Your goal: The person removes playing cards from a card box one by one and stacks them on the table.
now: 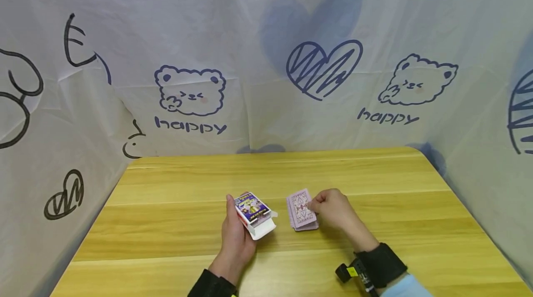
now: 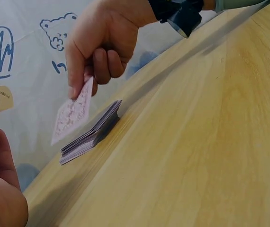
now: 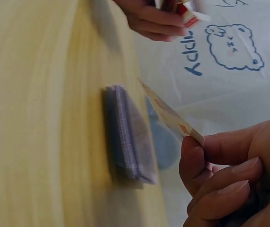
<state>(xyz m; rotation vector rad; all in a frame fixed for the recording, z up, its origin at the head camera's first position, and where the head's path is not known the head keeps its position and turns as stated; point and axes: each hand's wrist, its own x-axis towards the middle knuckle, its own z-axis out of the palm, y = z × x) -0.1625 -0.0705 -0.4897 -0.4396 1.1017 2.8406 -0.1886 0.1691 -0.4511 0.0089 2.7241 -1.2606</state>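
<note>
My left hand (image 1: 237,239) grips a purple-and-white playing card box (image 1: 251,209), thumb along its left side. The box's white end flap (image 1: 264,229) hangs open toward me, and something pinkish shows in the mouth. To the right, my right hand (image 1: 336,209) pinches one playing card (image 2: 72,114) between thumb and forefinger, patterned back up in the head view. That card hovers just above a slightly uneven stack of playing cards (image 2: 92,137) lying on the table. In the right wrist view the card (image 3: 170,116) is tilted and apart from the stack (image 3: 125,137).
The light wood table (image 1: 166,232) extends to both sides of the hands. Behind it hangs a white cloth (image 1: 258,102) with drawn bears and hearts. A black band (image 1: 381,264) with a small camera wraps the right wrist.
</note>
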